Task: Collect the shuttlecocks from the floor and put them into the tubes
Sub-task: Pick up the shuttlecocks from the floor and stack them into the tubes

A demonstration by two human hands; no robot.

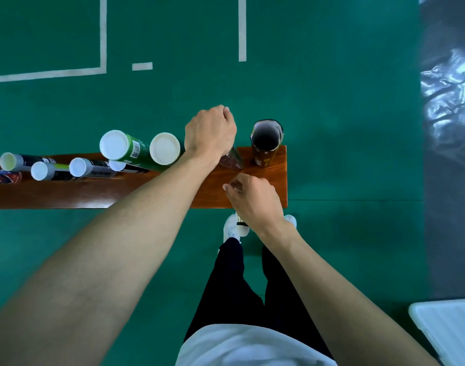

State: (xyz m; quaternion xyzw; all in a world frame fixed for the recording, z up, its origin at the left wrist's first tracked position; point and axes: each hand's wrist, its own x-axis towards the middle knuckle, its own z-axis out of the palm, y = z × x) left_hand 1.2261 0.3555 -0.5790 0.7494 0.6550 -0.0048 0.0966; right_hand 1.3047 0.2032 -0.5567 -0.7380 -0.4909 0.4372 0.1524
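Head view: hands at bench end.
Left hand (210, 133) grips a dark tube (232, 159); right hand (255, 199) pinches a shuttlecock (240, 224); open brown tube (267, 143) just right of the grip.

Capped tubes (136, 151) stand along the surface (94, 191) to the left; an open tube (267, 143) stands at its right end, with another tube (232, 159), seemingly upright, between them.

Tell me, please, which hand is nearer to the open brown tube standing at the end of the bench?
The left hand: it sits just left of the open brown tube, gripping a neighbouring tube. The right hand is lower in the head view, over the bench's near edge.
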